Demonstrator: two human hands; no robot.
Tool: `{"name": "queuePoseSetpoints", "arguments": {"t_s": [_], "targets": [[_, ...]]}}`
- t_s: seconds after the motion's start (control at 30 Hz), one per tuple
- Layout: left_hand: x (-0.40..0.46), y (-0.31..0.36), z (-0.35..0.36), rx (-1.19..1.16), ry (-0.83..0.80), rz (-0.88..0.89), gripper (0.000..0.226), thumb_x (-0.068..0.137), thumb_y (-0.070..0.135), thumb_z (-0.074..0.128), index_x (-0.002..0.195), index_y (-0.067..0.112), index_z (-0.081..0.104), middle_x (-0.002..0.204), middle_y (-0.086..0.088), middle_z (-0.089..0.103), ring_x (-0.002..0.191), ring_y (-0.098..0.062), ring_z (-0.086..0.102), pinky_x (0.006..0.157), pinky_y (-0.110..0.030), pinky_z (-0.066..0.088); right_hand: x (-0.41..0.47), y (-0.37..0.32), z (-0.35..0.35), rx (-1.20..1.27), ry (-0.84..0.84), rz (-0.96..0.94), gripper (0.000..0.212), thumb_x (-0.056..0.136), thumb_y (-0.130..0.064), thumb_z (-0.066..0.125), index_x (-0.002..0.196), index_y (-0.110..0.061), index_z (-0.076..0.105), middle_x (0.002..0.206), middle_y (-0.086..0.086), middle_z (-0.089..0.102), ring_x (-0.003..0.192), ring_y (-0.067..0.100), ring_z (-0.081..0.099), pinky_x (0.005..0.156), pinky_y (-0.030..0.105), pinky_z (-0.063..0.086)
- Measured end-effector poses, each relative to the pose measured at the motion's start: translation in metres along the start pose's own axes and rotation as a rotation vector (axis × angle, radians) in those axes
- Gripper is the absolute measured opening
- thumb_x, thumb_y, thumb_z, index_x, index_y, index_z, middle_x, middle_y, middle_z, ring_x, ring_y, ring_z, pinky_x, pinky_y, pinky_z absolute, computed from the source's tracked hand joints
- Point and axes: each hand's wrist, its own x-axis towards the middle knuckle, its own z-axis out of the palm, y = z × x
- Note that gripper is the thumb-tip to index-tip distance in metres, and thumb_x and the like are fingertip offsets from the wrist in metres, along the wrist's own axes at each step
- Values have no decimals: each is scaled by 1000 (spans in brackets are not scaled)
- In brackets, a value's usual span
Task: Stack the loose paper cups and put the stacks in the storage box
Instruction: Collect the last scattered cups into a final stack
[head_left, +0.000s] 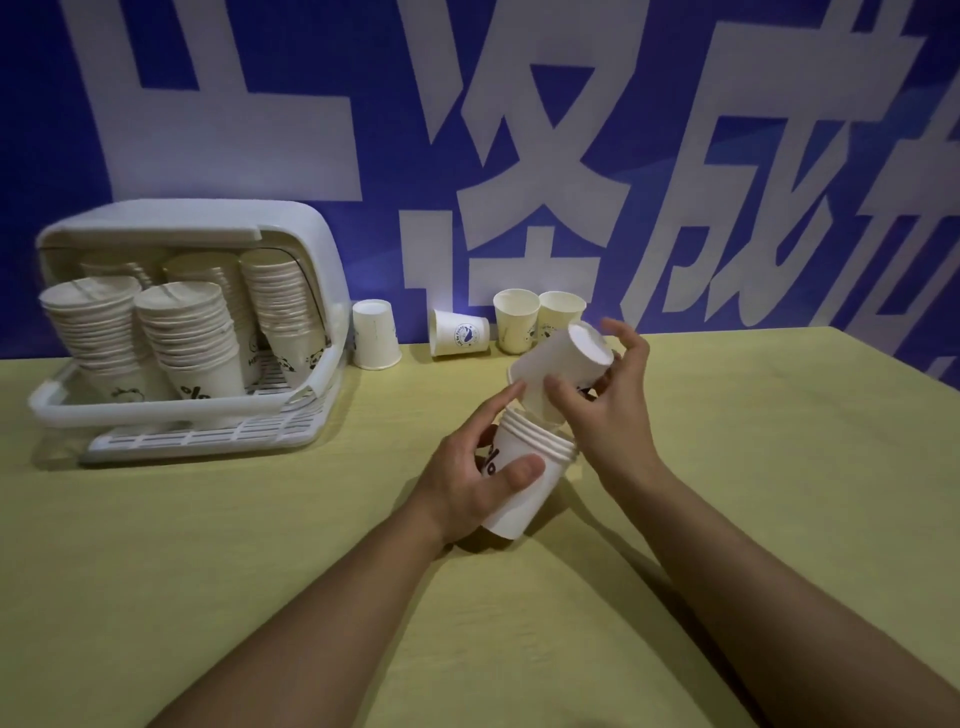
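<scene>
The left hand (480, 467) is gripping a short stack of cups (524, 478), thumb and fingers curling round its smooth white paper wall, where a black percent mark is showing; the stack is tilting, its ribbed run of rolled rims pointing up and to the right, its flat base hanging just above the desk (208, 545). The right hand (602, 395) is holding a single cup (563, 371) by thumb and curled fingers, with the upper fingers spreading loosely above it; this tapered cup is lying tilted, its round bottom facing the camera, its mouth touching the top of the stack. The desk is showing a matte, pale yellow-green surface. To the left of the stack, well apart, the storage box (311, 234) is sitting open, a rounded white plastic shell with a slatted tray in front, and tall leaning columns of nested cups are filling it. Beyond the stack, along the blue wall with large white characters, four loose cups are waiting: one upside down (375, 335) beside the box, one lying on its side (460, 332), and two upright (515, 319) (558, 309).
</scene>
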Motion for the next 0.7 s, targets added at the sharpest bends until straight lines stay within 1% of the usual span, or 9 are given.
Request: {"name": "queuePoseSetpoints", "arguments": {"t_s": [0.13, 0.23, 0.33, 0.43, 0.5, 0.53, 0.6, 0.63, 0.7], "targets": [[0, 1, 2, 11, -8, -1, 89, 68, 67, 69, 148, 58, 31, 130, 13, 62, 113, -5, 63, 93, -40, 57, -3, 0, -4, -66, -35, -102, 71, 85, -13, 76, 141, -36, 39, 129, -31, 44, 116, 2, 54, 85, 28, 59], [0, 2, 3, 6, -5, -17, 91, 66, 69, 69, 148, 61, 28, 133, 14, 59, 116, -4, 61, 95, -43, 57, -3, 2, -6, -142, 59, -128, 71, 80, -17, 82, 131, -44, 39, 122, -39, 42, 118, -1, 50, 88, 25, 56], [0, 0, 3, 19, -3, -27, 94, 63, 74, 69, 147, 63, 27, 137, 10, 58, 120, -7, 59, 98, -48, 55, -6, 0, -7, -150, 69, -144, 65, 78, -21, 84, 122, -42, 41, 124, -28, 47, 115, 1, 53, 85, 24, 56], [1, 0, 3, 18, 29, -22, 102, 60, 81, 70, 148, 65, 21, 141, 5, 57, 126, -10, 58, 99, -50, 53, -11, 3, -3, -39, -44, -54, 30, 87, -33, 72, 109, -27, 52, 122, -17, 57, 109, 7, 60, 82, 34, 59], [2, 0, 2, 7, 58, -25, 103, 60, 80, 71, 148, 66, 19, 142, 4, 57, 124, -12, 60, 98, -50, 54, -12, 5, -2, -16, -29, 3, 17, 94, -38, 61, 97, -22, 56, 117, -9, 62, 105, 16, 63, 84, 42, 59], [2, 0, 3, 4, 66, -25, 102, 61, 77, 72, 148, 65, 20, 142, 5, 57, 122, -11, 61, 96, -50, 55, -12, 5, -1, -5, -15, 21, 16, 96, -36, 60, 94, -21, 56, 112, -7, 64, 102, 19, 64, 83, 41, 59], [2, -1, 3, 5, 75, -25, 98, 63, 72, 72, 147, 65, 22, 140, 7, 57, 118, -9, 62, 94, -48, 57, -11, 3, -1, 43, -4, 56, 11, 97, -32, 62, 100, -24, 54, 107, -5, 64, 99, 21, 65, 77, 33, 58], [2, -1, 3, 3, 83, -24, 96, 63, 70, 72, 146, 64, 24, 138, 8, 58, 117, -9, 62, 92, -48, 58, -10, 3, -2, 58, -13, 65, 17, 96, -31, 64, 108, -29, 52, 108, -4, 62, 98, 19, 65, 76, 28, 58], [2, 0, 3, 3, 103, -27, 92, 63, 70, 71, 144, 63, 28, 133, 8, 60, 114, -12, 63, 90, -48, 59, -10, 2, -4, 51, -54, 61, 40, 93, -33, 67, 126, -42, 46, 112, -1, 58, 98, 15, 66, 77, 27, 59]]}}
